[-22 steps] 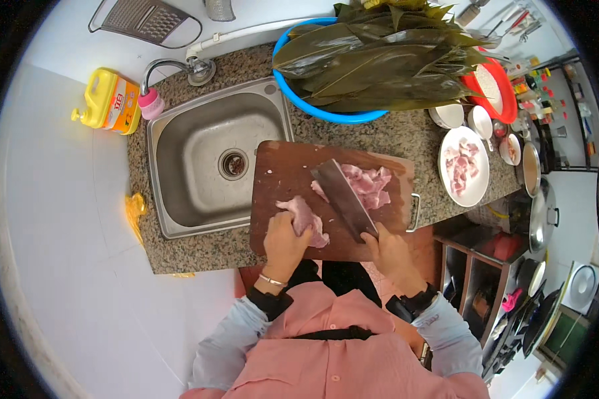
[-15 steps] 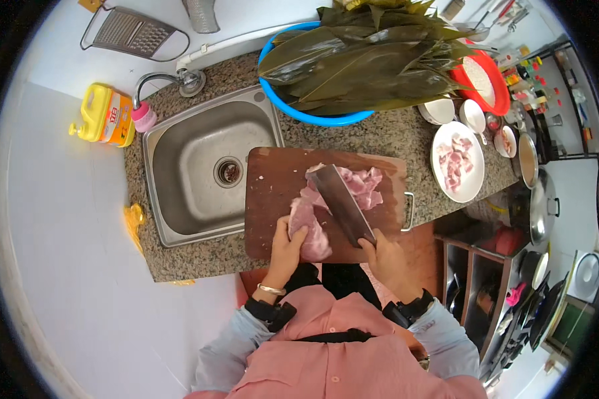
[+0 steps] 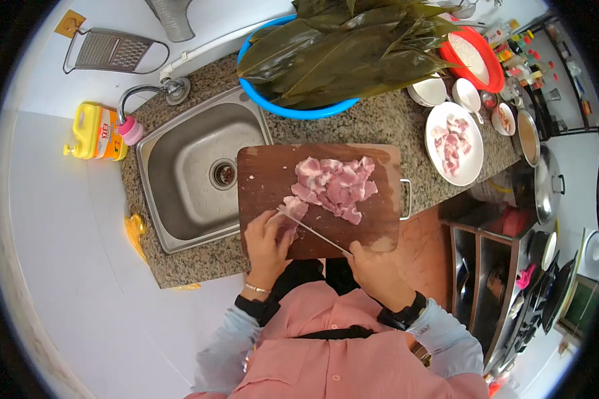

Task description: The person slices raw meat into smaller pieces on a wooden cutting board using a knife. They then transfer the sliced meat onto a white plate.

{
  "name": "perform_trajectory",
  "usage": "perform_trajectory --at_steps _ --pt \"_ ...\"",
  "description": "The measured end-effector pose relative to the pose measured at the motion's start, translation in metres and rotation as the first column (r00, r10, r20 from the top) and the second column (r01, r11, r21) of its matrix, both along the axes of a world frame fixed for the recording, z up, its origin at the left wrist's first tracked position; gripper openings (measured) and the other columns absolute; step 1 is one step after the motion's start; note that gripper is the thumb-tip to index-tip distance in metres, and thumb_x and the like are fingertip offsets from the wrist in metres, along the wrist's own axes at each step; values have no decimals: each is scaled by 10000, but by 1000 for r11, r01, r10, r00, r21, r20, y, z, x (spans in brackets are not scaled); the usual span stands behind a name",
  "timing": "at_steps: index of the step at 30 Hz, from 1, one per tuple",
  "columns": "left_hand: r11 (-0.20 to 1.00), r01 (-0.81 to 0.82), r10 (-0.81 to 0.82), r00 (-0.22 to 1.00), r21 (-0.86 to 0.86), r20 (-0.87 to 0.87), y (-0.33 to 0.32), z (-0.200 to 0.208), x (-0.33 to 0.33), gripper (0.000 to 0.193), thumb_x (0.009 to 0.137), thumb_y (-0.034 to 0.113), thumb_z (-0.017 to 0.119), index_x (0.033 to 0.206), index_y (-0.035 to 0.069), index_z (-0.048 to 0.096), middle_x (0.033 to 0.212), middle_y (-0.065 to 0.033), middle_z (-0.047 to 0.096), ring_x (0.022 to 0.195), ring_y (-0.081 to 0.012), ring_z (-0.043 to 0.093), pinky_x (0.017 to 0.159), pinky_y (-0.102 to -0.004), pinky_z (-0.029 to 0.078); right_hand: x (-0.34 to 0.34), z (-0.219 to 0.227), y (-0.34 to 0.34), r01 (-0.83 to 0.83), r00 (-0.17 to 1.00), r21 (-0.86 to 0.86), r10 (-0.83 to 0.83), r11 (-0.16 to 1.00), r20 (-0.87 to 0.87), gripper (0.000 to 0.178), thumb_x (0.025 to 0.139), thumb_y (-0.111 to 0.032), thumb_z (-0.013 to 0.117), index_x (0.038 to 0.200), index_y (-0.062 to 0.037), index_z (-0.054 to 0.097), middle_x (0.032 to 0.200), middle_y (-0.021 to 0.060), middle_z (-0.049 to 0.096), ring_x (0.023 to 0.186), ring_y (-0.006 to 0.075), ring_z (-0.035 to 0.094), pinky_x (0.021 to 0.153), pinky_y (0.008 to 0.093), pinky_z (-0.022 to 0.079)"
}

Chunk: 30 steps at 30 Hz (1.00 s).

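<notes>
A brown wooden cutting board (image 3: 263, 166) overhangs the counter's front edge and part of the sink. My left hand (image 3: 266, 247) grips a chunk of raw meat (image 3: 295, 207) at the board's near side, its fingers curled over and covering much of it. In my right hand (image 3: 381, 274) is a cleaver (image 3: 315, 233) by its handle, the blade seen nearly edge-on. The blade's far end rests against the meat, close to my left fingertips. Just beyond the blade lies a pile of cut meat pieces (image 3: 339, 185).
Left of the board is a steel sink (image 3: 180, 193) with a faucet (image 3: 143, 90) and a yellow jug (image 3: 94, 132). Behind stands a blue basin (image 3: 306, 112) heaped with long green leaves (image 3: 346, 56). A white plate of meat (image 3: 469, 169), small bowls and a red basin (image 3: 492, 73) are at right.
The cleaver has swung from lying flat over the pile to edge-on at the held meat. My left hand has shifted left and its fingers have curled in. The view has shifted slightly.
</notes>
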<state>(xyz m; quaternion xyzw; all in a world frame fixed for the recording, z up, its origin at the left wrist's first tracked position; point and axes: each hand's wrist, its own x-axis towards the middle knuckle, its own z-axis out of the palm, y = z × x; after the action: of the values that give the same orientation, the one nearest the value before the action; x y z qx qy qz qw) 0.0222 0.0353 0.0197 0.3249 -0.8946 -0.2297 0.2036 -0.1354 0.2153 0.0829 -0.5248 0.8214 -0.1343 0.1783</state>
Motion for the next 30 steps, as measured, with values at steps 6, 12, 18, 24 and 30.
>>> perform_trajectory --at_steps 6,12,18,24,30 --pt "999 31 -31 1000 -15 -6 -4 -24 -10 353 724 150 759 1041 63 632 1107 -70 606 950 -293 537 813 -414 417 -1 -8 -1 -38 999 70 38 997 4 117 888 -172 552 847 -89 481 622 105 592 516 285 619 435 402 467" --pt "1000 29 -29 999 3 22 -8 -28 -6 344 704 165 758 1006 58 633 1064 -80 607 910 -303 528 780 -409 422 -5 1 -9 -88 996 104 88 991 4 65 836 -110 544 859 -77 493 624 117 603 520 286 630 441 393 479" --pt "999 34 -35 998 29 45 -13 -24 -9 272 702 167 742 926 57 635 930 -92 567 855 -310 508 742 -418 409 -11 4 -33 -154 987 157 158 976 -15 60 817 -87 547 839 -60 499 591 129 612 512 282 637 442 389 489" --pt "998 8 -8 1000 61 6 -12 -30 -4 275 702 153 736 935 53 630 972 -95 578 873 -311 513 749 -419 412 -13 1 -49 -196 980 196 187 961 64 79 819 -83 549 861 -43 494 576 150 620 526 304 655 447 398 502" --pt "998 15 -12 999 61 -44 -13 -35 -3 277 711 135 730 953 45 627 991 -105 584 888 -311 518 760 -419 418 6 -23 -119 -211 969 15 207 977 138 93 830 -86 550 876 -35 488 571 154 620 548 314 668 459 395 518"
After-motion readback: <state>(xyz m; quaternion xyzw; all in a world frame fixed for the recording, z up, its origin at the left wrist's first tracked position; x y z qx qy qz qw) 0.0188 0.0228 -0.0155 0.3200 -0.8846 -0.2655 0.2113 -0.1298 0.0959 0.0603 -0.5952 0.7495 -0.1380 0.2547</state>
